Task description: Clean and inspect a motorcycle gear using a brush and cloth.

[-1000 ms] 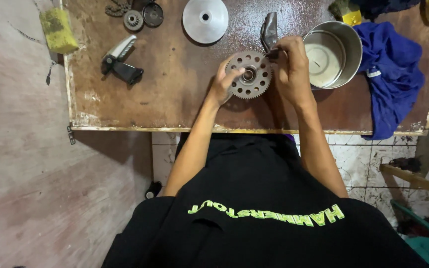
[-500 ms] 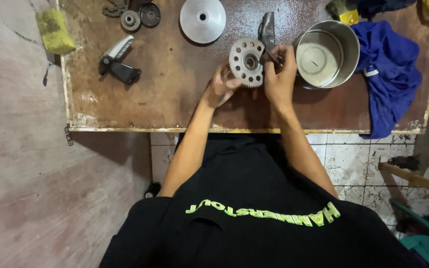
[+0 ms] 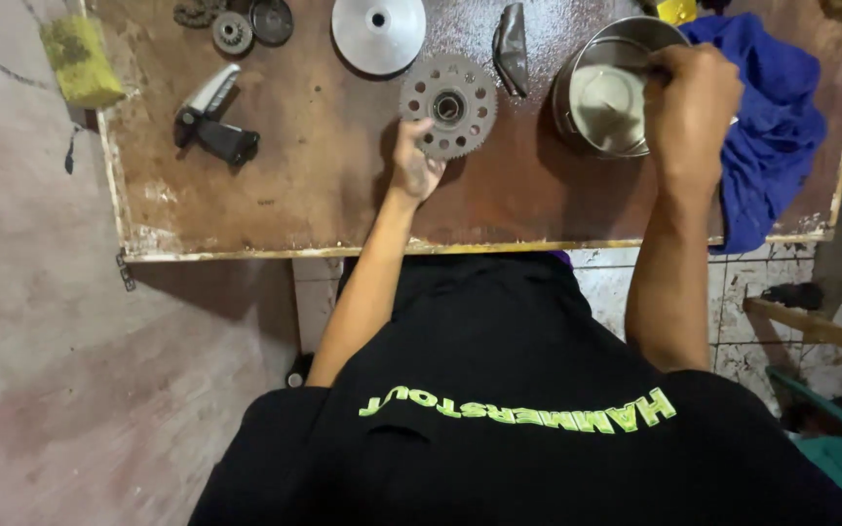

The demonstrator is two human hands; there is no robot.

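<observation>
A round toothed metal gear (image 3: 448,105) with several holes stands lifted off the brown wooden table (image 3: 324,185), and my left hand (image 3: 414,161) grips its lower left edge. My right hand (image 3: 691,102) is over the right rim of a round steel bowl (image 3: 604,93) holding pale liquid, with its fingers curled at the rim. What those fingers hold, if anything, is hidden. A dark bent metal piece (image 3: 512,47) lies between the gear and the bowl.
A blue cloth (image 3: 782,127) lies right of the bowl. A shiny metal disc (image 3: 378,34), small gears (image 3: 233,32) and a black-and-silver tool (image 3: 211,122) sit on the table's far and left parts. A yellow sponge (image 3: 80,60) rests off the left edge.
My right hand has let go of the gear and moved right to the steel bowl. My left hand alone now holds the gear, lifted slightly further from me.
</observation>
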